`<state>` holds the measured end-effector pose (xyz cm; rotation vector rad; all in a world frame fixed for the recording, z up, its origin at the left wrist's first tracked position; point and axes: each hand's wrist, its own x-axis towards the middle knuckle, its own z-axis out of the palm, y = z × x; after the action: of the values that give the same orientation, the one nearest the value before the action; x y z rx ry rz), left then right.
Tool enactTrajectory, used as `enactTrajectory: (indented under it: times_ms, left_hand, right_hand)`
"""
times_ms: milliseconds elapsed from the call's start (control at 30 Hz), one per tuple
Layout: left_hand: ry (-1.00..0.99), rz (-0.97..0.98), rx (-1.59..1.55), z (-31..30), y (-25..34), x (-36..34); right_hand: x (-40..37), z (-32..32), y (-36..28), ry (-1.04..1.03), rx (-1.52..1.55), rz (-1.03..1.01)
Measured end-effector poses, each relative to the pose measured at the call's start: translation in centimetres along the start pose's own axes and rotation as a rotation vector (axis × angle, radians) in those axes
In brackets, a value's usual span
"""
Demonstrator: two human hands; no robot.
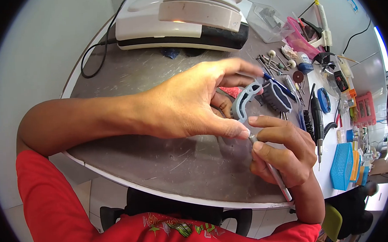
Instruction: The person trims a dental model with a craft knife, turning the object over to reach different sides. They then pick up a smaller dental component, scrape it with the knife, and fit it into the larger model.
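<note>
My left hand (186,99) reaches across the table, its fingers curled around a grey, arch-shaped dental model (244,101). The left thumb tip touches the upper end of a slim metal tool (277,176). My right hand (285,149) pinches that tool between thumb and fingers, its shaft slanting down toward the table's front edge. A second, darker arch model (277,98) lies just right of the first. Behind the left fingers a bit of red material (231,91) shows; most of it is hidden.
A white machine (158,24) stands at the back. Small burs and polishing tips (270,62), a blue pen (280,86), a black handpiece (317,119) and a blue ring (323,100) lie right. Beyond are a blue basket (341,166) and a pink tray (298,39).
</note>
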<state>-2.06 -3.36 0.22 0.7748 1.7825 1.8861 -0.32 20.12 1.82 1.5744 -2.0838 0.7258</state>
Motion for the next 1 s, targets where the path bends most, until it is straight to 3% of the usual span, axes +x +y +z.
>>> enactTrajectory:
  times_ms: [67, 667, 1000]
  left_hand:
    - [0.064, -0.023, -0.121, 0.3, 0.4, -0.1]
    - [0.046, 0.096, -0.151, 0.9, 0.3, -0.2]
    - [0.027, 0.069, -0.131, 1.1, 0.6, -0.5]
  right_hand:
    - [0.0, 0.0, 0.0, 0.008, -0.002, -0.001]
    - [0.0, -0.1, -0.4, 0.045, 0.027, 0.028]
    - [0.1, -0.9, -0.5, -0.022, 0.071, 0.01]
